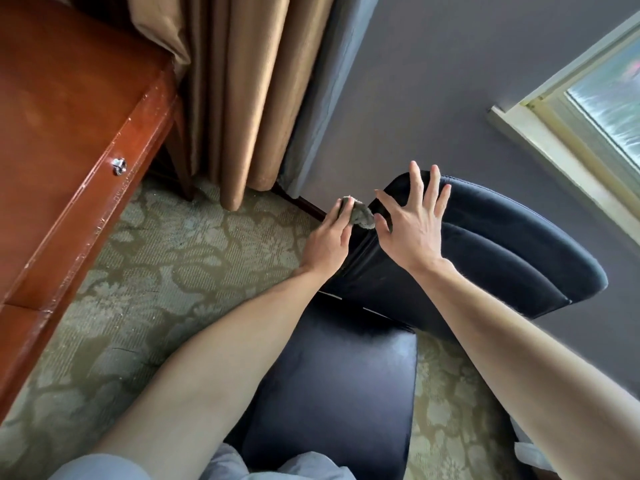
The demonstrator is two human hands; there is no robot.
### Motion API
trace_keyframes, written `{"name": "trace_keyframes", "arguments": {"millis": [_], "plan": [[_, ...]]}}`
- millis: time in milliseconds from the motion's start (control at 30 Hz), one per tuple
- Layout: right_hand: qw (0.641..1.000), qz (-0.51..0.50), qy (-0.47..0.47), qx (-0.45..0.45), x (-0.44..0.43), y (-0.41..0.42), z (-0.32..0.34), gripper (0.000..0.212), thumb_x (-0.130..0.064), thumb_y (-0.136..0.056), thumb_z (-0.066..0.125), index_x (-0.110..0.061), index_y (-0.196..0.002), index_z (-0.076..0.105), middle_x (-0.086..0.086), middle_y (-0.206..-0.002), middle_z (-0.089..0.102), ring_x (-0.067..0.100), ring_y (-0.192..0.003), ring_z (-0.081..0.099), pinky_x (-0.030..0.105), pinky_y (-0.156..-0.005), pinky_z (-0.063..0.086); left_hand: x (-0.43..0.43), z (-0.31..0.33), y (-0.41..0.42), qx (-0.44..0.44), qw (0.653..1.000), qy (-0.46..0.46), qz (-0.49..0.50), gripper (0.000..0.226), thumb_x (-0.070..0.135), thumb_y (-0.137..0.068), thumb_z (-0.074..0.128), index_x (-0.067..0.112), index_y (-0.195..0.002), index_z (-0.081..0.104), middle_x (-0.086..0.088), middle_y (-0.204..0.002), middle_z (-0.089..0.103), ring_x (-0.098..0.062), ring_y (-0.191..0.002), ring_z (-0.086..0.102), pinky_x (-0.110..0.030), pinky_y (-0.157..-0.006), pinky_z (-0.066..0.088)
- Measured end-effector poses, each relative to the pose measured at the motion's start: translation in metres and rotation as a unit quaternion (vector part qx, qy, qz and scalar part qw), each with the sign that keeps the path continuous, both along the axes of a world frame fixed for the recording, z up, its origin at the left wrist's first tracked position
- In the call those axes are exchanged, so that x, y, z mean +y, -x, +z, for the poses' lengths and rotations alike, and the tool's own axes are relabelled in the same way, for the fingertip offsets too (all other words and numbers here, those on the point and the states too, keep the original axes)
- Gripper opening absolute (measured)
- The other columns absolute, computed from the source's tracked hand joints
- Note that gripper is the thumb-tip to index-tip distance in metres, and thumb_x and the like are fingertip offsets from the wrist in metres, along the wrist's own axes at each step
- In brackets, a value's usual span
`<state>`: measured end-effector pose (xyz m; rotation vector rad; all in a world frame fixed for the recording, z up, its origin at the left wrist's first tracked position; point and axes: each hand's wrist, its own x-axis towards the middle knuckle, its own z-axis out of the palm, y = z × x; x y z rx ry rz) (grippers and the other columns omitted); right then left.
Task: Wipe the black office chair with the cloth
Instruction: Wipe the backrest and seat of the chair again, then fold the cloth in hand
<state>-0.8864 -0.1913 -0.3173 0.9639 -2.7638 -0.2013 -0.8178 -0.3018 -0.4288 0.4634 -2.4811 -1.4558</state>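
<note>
At the far left we see a reddish-brown wooden desk [62, 126] with a glossy top and a small silver drawer knob [118, 166] on its front edge; below and beside it runs a green carpet [149, 292] with a pale floral pattern. Moving right, tan curtains [239, 98] hang down to the floor, and just beside them a grey-blue curtain [322, 91] hangs against a grey wall [433, 81]. Near the middle we find the left hand [327, 242], its bare forearm reaching up from the lower left. It lies along the left edge of the backrest of the black office chair [502, 244], and its fingers are curled together over the cloth [362, 216], a small grey bunched wad that they press against the upper left corner of the backrest. Just to the right of the cloth is the right hand [415, 230], with its fingers straight and spread wide apart, holding nothing; it sits over the front face of the backrest, thumb tip close to the cloth, and we cannot tell whether the palm touches the upholstery. The backrest leans toward the right and shows padded ridges across it, and the chair's dark seat [339, 393] lies below, between the two forearms. At the bottom edge we see light grey-blue clothing [242, 465] on the person. At the far right, a cream-framed window [588, 109] with patterned glass sits in the wall
</note>
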Motion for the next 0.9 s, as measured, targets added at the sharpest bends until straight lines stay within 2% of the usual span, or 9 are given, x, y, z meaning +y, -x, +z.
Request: {"name": "trace_keyframes", "arguments": {"millis": [100,267,333,400,467,533,600,700,900], "plan": [[0.997,0.012,0.064,-0.038,0.004,-0.006,0.007,0.03,-0.033,-0.092,0.055,-0.024,-0.12,0.063,0.019,-0.158,0.014,0.045,-0.145,-0.001,0.068,-0.111,0.01,-0.006,0.012,-0.005,0.034,0.999,0.031,-0.005,0.048,0.027,-0.105,0.04,0.027,-0.152,0.031,0.0,-0.157,0.031,-0.034,-0.114,0.061,-0.048,-0.086,0.055],[0.992,0.014,0.091,-0.089,0.013,-0.022,0.009,0.033,-0.038,-0.094,0.057,-0.028,-0.124,0.063,0.017,-0.159,0.016,0.037,-0.148,0.002,0.068,-0.112,0.007,-0.007,0.039,-0.019,0.078,0.993,0.076,-0.034,0.05,0.019,-0.102,0.047,0.022,-0.15,0.035,-0.003,-0.154,0.037,-0.035,-0.117,0.059,-0.049,-0.089,0.053],[0.984,0.003,0.129,-0.121,0.016,-0.03,0.011,0.033,-0.037,-0.094,0.058,-0.024,-0.125,0.063,0.016,-0.157,0.022,0.032,-0.147,0.016,0.067,-0.113,0.006,-0.008,0.05,-0.025,0.08,0.991,0.097,-0.036,0.049,0.018,-0.101,0.046,0.022,-0.15,0.036,-0.002,-0.153,0.039,-0.036,-0.115,0.061,-0.047,-0.088,0.054],[0.97,-0.016,0.177,-0.166,0.018,-0.04,0.017,0.033,-0.034,-0.095,0.056,-0.022,-0.126,0.063,0.011,-0.155,0.029,0.027,-0.135,0.041,0.06,-0.116,0.004,-0.006,0.06,-0.032,0.084,0.989,0.118,-0.029,0.048,0.019,-0.101,0.044,0.022,-0.149,0.037,-0.001,-0.152,0.04,-0.037,-0.111,0.063,-0.047,-0.086,0.054],[0.952,-0.017,0.224,-0.208,0.021,-0.048,0.024,0.03,-0.03,-0.097,0.054,-0.02,-0.124,0.063,0.005,-0.146,0.044,0.023,-0.124,0.052,0.054,-0.117,0.013,-0.001,0.073,-0.039,0.085,0.986,0.142,-0.022,0.049,0.02,-0.101,0.043,0.023,-0.149,0.036,0.001,-0.153,0.039,-0.035,-0.113,0.062,-0.046,-0.086,0.054],[0.941,0.01,0.26,-0.218,0.025,-0.054,0.031,0.027,-0.028,-0.097,0.055,-0.019,-0.12,0.065,-0.001,-0.129,0.06,0.02,-0.112,0.059,0.05,-0.108,0.037,0.004,0.085,-0.049,0.078,0.984,0.162,-0.014,0.049,0.018,-0.102,0.043,0.025,-0.15,0.035,0.002,-0.154,0.037,-0.033,-0.117,0.059,-0.044,-0.089,0.052],[0.935,0.033,0.274,-0.222,0.031,-0.057,0.037,0.024,-0.027,-0.096,0.056,-0.021,-0.117,0.065,-0.004,-0.115,0.067,0.016,-0.099,0.064,0.043,-0.09,0.05,0.009,0.096,-0.062,0.063,0.981,0.184,0.002,0.051,0.017,-0.101,0.043,0.026,-0.15,0.033,0.003,-0.155,0.035,-0.033,-0.118,0.059,-0.042,-0.089,0.05],[0.942,0.093,0.248,-0.208,0.038,-0.067,0.039,0.024,-0.03,-0.097,0.053,-0.025,-0.117,0.063,-0.007,-0.11,0.067,0.013,-0.094,0.065,0.038,-0.082,0.052,0.017,0.106,-0.088,0.042,0.977,0.206,0.032,0.052,0.017,-0.101,0.044,0.028,-0.151,0.033,0.004,-0.156,0.034,-0.033,-0.117,0.059,-0.044,-0.09,0.051],[0.939,0.263,0.183,-0.125,0.034,-0.108,0.031,0.03,-0.032,-0.096,0.053,-0.021,-0.122,0.06,0.002,-0.107,0.064,0.026,-0.097,0.062,0.037,-0.073,0.051,0.03,0.118,-0.163,0.003,0.959,0.258,0.12,0.049,0.023,-0.102,0.042,0.028,-0.15,0.035,0.007,-0.156,0.034,-0.027,-0.118,0.059,-0.043,-0.085,0.052]]}}
